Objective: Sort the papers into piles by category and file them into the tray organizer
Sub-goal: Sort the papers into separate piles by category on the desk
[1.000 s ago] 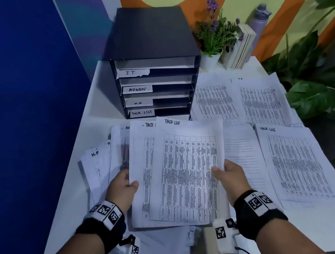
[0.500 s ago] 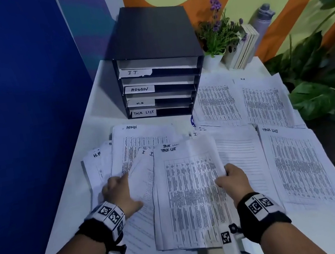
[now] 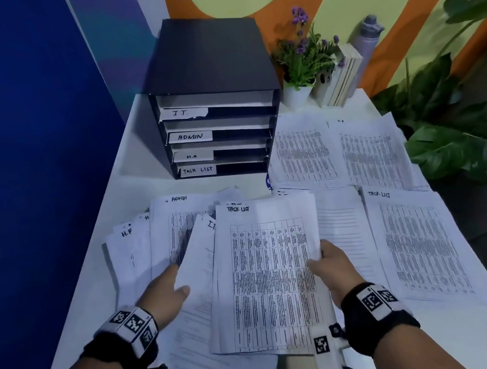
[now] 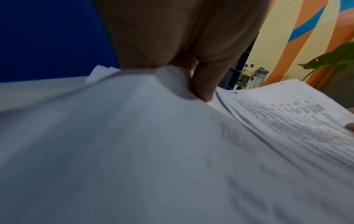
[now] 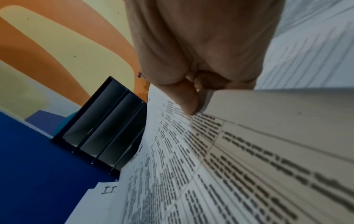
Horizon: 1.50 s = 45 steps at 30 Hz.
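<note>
A black tray organizer [image 3: 203, 51] stands at the back of the white table [image 3: 126, 170], its trays labelled IT, ADMIN, H.R and TASK LIST. My right hand [image 3: 318, 260] pinches the right edge of a stack headed Task List [image 3: 268, 275], thumb [image 5: 187, 103] on top. My left hand [image 3: 174, 281] pinches the lower edge of a sheet marked I.T. [image 3: 199, 254], thumb [image 4: 203, 87] on the paper and fingers hidden beneath. Under these lie an ADMIN sheet [image 3: 177, 213] and H.R sheets [image 3: 128, 249].
Another Task List pile [image 3: 419, 246] lies right of my hands, with two more piles [image 3: 304, 153] behind it. A flower pot [image 3: 302, 58], books [image 3: 342, 74] and a bottle [image 3: 368, 36] stand at the back right. Large green leaves [image 3: 464, 126] border the table's right side.
Both hands held one bundle a second ago. The left hand has drawn the I.T. sheet out to the left, while the right hand keeps the Task List stack, now lower over the table.
</note>
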Each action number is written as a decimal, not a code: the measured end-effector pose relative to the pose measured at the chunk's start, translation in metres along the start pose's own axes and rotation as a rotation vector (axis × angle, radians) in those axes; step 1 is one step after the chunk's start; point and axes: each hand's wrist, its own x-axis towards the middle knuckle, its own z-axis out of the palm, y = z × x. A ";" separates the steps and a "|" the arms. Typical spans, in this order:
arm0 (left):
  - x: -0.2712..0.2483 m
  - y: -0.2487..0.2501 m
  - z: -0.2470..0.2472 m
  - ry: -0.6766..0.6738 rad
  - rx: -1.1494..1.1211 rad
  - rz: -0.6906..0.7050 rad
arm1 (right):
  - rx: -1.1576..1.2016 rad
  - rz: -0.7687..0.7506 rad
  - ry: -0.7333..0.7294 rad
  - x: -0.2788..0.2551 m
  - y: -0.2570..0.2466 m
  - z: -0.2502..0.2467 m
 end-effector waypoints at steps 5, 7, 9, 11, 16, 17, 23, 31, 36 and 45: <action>0.002 0.039 -0.016 0.305 -0.172 0.027 | -0.106 -0.080 0.191 0.014 -0.018 -0.039; 0.008 0.057 -0.017 0.354 -0.202 0.034 | -0.077 -0.125 0.238 0.018 -0.027 -0.065; 0.013 0.075 -0.012 0.381 -0.226 0.045 | -0.055 -0.142 0.283 0.022 -0.034 -0.098; 0.017 0.089 -0.002 0.389 -0.242 0.047 | -0.081 -0.159 0.352 0.024 -0.038 -0.132; 0.023 0.110 0.034 0.377 -0.252 0.030 | -0.289 -0.130 0.513 0.035 -0.029 -0.221; 0.023 0.114 0.041 0.375 -0.247 0.026 | -0.318 -0.109 0.525 0.040 -0.024 -0.236; 0.023 0.142 0.077 0.382 -0.285 0.004 | -0.537 0.018 0.490 0.065 0.008 -0.292; 0.020 0.177 0.108 0.463 -0.400 0.020 | -0.321 -0.101 0.143 0.066 -0.009 -0.223; 0.022 0.188 0.120 0.458 -0.488 0.011 | 0.195 0.056 -0.055 0.062 0.011 -0.150; 0.023 0.183 0.122 0.419 -0.404 0.075 | 0.182 -0.031 0.140 0.071 0.026 -0.167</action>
